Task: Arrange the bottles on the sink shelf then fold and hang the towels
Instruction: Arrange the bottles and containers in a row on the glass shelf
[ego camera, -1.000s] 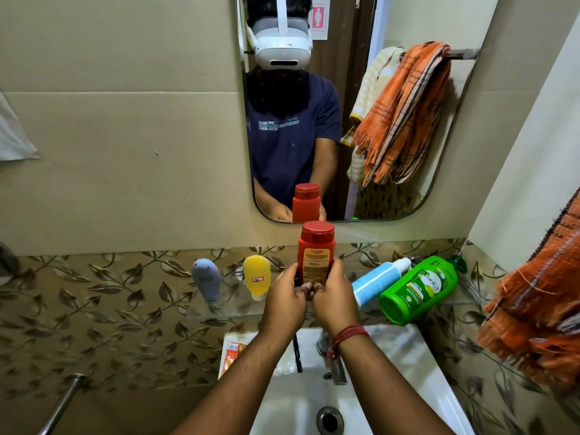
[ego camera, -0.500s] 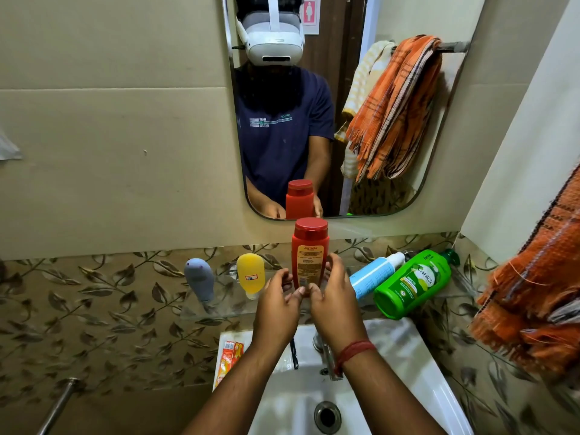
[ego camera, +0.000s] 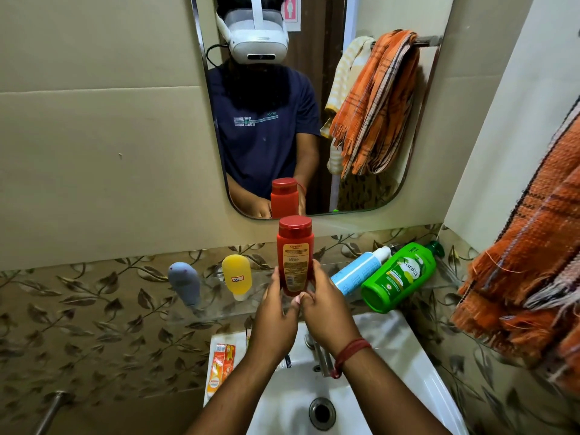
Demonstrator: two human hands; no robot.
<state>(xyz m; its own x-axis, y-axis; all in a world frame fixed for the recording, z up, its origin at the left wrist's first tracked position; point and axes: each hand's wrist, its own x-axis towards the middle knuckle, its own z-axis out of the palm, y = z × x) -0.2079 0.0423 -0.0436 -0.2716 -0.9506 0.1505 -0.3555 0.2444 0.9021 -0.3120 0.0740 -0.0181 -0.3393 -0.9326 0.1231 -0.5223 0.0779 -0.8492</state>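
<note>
Red bottle point(ego camera: 295, 255) upright, raised at the middle of the glass shelf point(ego camera: 216, 312), base hidden behind the fingers so contact with the shelf cannot be told. Left hand point(ego camera: 272, 312) curled round its lower left side; right hand point(ego camera: 326, 309) curled round the lower right, thumb tips meeting below the label. Red thread band point(ego camera: 348, 353) on the right wrist. Left of it on the shelf: yellow bottle point(ego camera: 237, 276) standing cap-down, small white sticker on its front, writing too small to read; further left a grey bottle point(ego camera: 184, 285), also cap-down, slightly blurred. Right of the red one: blue bottle point(ego camera: 361, 271) lying tilted, white cap toward the wall, lower end hidden behind the right hand; green bottle point(ego camera: 398, 276) lying tilted just beside it, touching or nearly so, pump end toward the corner. White sink point(ego camera: 392, 340) below, drain point(ego camera: 321, 409) visible, tap point(ego camera: 320, 353) mostly hidden by the right wrist. Orange tube point(ego camera: 219, 365) flat on the sink's left ledge. Orange towel point(ego camera: 527, 277) at right edge, cut off by the frame. Mirror point(ego camera: 314, 105) reflecting person, headset, red bottle, and towels bunched on a rail.
</note>
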